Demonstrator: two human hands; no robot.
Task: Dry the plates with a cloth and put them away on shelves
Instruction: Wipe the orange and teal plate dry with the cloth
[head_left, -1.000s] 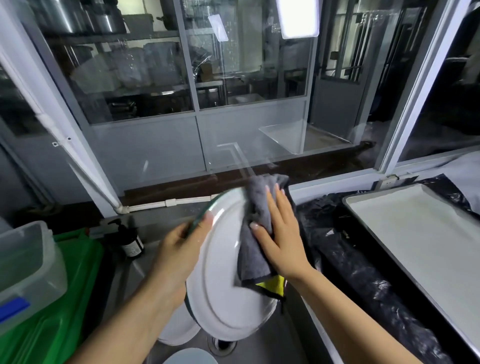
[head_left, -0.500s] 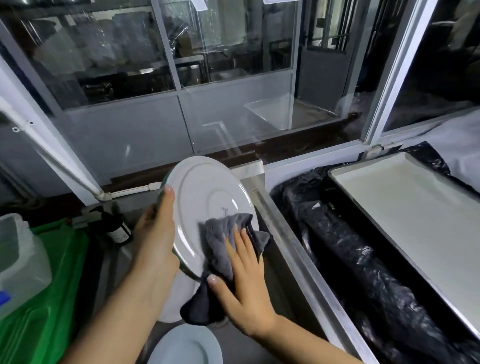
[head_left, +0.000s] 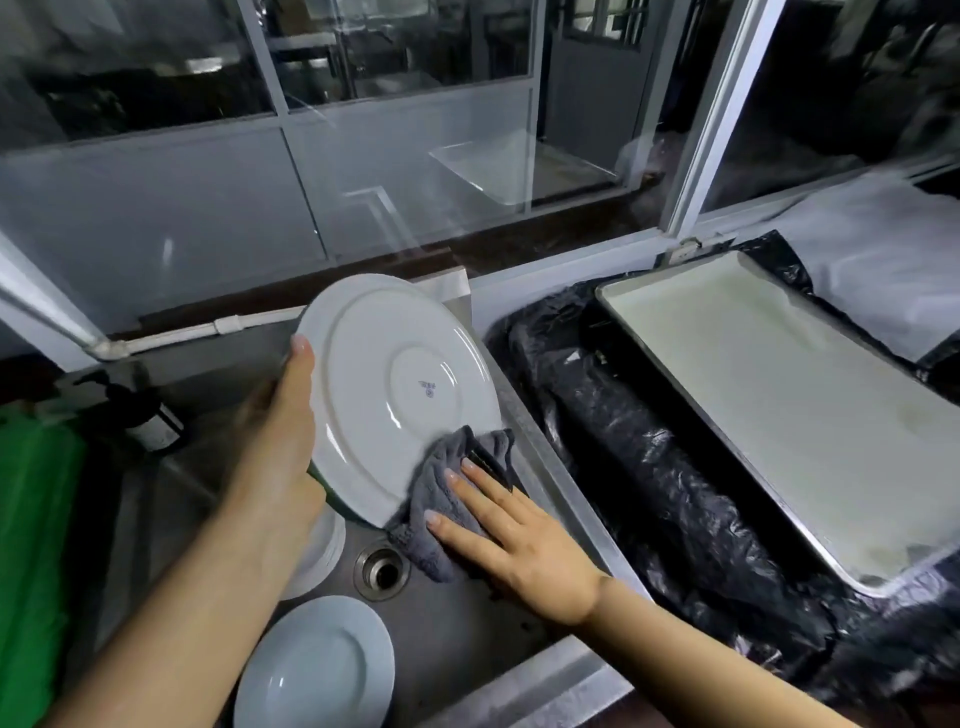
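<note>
My left hand (head_left: 283, 441) grips the left rim of a large white plate (head_left: 384, 384), held tilted over the steel sink (head_left: 452, 634) with its underside and maker's mark facing me. With fingers spread, my right hand (head_left: 511, 535) presses a grey cloth (head_left: 441, 499) against the plate's lower right edge. Another white plate (head_left: 317, 670) lies face up in the sink near the front. A small stack of white plates (head_left: 319, 556) sits partly hidden behind my left forearm.
The sink drain (head_left: 382, 569) is between the plates. A large metal tray (head_left: 769, 395) rests on black plastic sheeting (head_left: 649, 488) to the right. A dark bottle (head_left: 150, 415) and a green crate (head_left: 31, 545) stand to the left. Glass windows rise behind the sink.
The cloth and my right hand slid from the top of the plate down to its lower right edge. The plate's underside has turned more toward me, and the view has tilted downward.
</note>
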